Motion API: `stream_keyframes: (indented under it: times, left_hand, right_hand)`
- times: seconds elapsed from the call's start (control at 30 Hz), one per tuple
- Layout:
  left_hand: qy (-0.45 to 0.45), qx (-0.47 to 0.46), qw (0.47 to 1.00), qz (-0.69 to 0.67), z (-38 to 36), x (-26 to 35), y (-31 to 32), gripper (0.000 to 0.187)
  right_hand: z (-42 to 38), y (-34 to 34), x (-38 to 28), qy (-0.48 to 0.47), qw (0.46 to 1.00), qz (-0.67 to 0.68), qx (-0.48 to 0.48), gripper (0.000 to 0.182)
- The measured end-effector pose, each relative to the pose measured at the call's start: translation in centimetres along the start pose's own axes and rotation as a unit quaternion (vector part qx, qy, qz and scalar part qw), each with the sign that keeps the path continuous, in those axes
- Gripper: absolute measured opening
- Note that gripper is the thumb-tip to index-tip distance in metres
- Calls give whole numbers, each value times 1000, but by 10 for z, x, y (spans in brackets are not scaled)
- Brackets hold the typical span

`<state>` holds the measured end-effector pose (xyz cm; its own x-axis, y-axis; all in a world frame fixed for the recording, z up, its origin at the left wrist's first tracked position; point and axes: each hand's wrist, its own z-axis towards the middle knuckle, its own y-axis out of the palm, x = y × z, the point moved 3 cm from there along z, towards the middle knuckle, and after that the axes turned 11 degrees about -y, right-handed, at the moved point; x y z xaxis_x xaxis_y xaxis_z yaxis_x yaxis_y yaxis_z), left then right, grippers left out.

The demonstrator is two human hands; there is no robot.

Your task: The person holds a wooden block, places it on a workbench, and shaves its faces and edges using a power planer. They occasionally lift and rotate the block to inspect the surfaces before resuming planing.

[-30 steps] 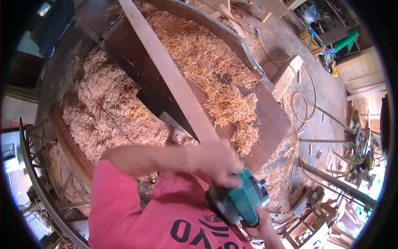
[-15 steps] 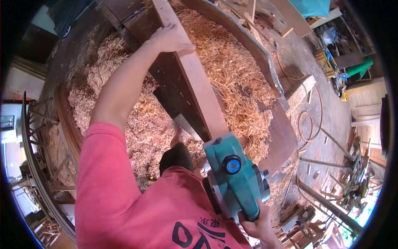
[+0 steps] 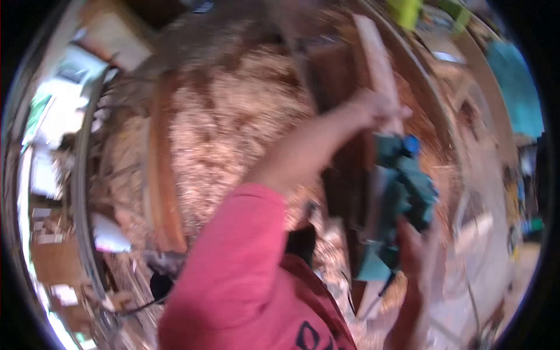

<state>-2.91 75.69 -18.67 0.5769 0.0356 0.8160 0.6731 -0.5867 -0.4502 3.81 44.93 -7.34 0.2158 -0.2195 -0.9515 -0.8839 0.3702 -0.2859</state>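
A teal electric hand planer [image 3: 399,189] with a blue knob sits lengthwise on a long, pale wooden board [image 3: 376,52]. My right hand [image 3: 414,245], smeared by motion, is closed round the planer's rear handle. Ahead of the planer, my left hand [image 3: 379,109] grips the board across its width, close to the tool's front end. Beneath the board is a dark work surface [image 3: 335,70]. The planer's underside and the board beneath it are hidden.
Wood shavings [image 3: 233,122] lie thick over the floor on the left. A brown curved wooden piece [image 3: 163,175] stands beyond them. On the right, a long raised edge [image 3: 417,64] runs beside the board. A teal sheet [image 3: 516,87] shows at the upper right.
The planer has moved forward along the board, and my right hand with it, so it is now close to my left hand. The view has swung left and blurred.
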Motion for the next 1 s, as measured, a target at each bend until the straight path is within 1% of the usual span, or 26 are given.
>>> stream_keyframes:
  times: [0.03, 0.1, 0.13, 0.17, 0.2, 0.23, 0.27, 0.3, 0.33, 0.37, 0.4, 0.43, 0.47, 0.53, 0.6, 0.67, 0.7, 0.73, 0.77, 0.8, 0.83, 0.87, 0.9, 0.93, 0.97, 1.0]
  left_hand:
    - [71, -8, 995, 65, -4, -2, -6, 74]
    - [219, 0, 958, 183, -16, -6, -20, 45]
    - [245, -6, 963, 114, -44, -6, -19, 37]
    - [266, 91, 959, 44, -67, -19, -16, 35]
    - [286, 179, 941, -32, -90, -31, -5, 33]
    - [256, 268, 925, -91, -137, -35, 0, 26]
    - [211, 307, 922, -110, -179, -50, 14, 20]
    - [217, 305, 919, -126, -219, -70, 44, 18]
    - [226, 225, 942, -104, -265, -81, 70, 18]
    - [180, 112, 968, -134, -317, -75, 96, 22]
    - [146, -25, 975, -168, -353, -79, 127, 28]
    - [94, -150, 966, -188, -391, -84, 158, 34]
    - [65, -192, 966, -161, -406, -73, 167, 30]
    - [-6, -269, 957, -108, -424, -57, 189, 22]
    - [-6, -324, 940, -103, -424, -54, 203, 24]
    - [75, -377, 913, -140, -421, -62, 215, 39]
    - [102, -423, 897, -76, -416, -60, 209, 35]
    - [125, -435, 891, -31, -411, -71, 204, 32]
    - [150, -445, 883, 12, -405, -82, 199, 33]
    - [57, -454, 889, 14, -397, -56, 159, 32]
    - [77, -439, 895, 14, -390, -92, 159, 29]
    - [-11, -447, 887, 116, -380, -91, 136, 28]
    - [91, -317, 929, 167, -367, -123, 116, 27]
    - [-42, -283, 941, 181, -363, -103, 87, 27]
    - [-87, -192, 971, 110, -354, -108, 74, 27]
    - [-133, -97, 986, 35, -350, -113, 65, 28]
  right_hand:
    - [6, 8, -5, -8, 1000, 8, -5, 22]
    - [9, 12, -5, -19, 1000, 18, -16, 23]
    - [8, 9, 2, -21, 999, 20, -24, 24]
    - [7, 8, 5, -21, 999, 22, -25, 24]
    - [11, 7, -1, -31, 999, 22, -33, 25]
    - [12, 10, -6, -40, 998, 21, -38, 25]
    - [11, 9, -7, -45, 998, 17, -37, 25]
    - [11, 12, -1, -71, 995, 67, -23, 25]
    - [8, 12, -8, -59, 996, 61, -14, 26]
    - [9, 8, -7, -54, 997, 44, -29, 26]
    - [8, 8, -17, -66, 998, 6, -21, 23]
    - [9, 9, -23, -55, 998, 13, -27, 20]
    - [8, 10, -24, -30, 999, 30, -23, 18]
    - [9, 8, -25, -13, 999, 31, -29, 17]
    - [8, 8, -23, -24, 999, 40, -26, 18]
    - [12, 9, -23, -32, 998, 26, -40, 20]
    - [14, 8, -22, -29, 998, 4, -54, 22]
    - [13, 4, -19, -23, 997, -18, -66, 24]
    - [12, 2, -10, -53, 997, -31, -54, 27]
    - [8, -1, -4, -88, 994, -44, -41, 31]
    - [-4, -7, -2, -33, 998, -15, -53, 35]
    - [-21, -15, 1, -53, 997, -16, -62, 36]
    - [-45, -26, 7, -44, 996, -24, -71, 37]
    - [-72, -37, 14, -36, 996, -32, -80, 39]
    - [-104, -51, 17, -49, 995, -46, -72, 42]
    - [-141, -65, 18, -61, 994, -59, -67, 45]
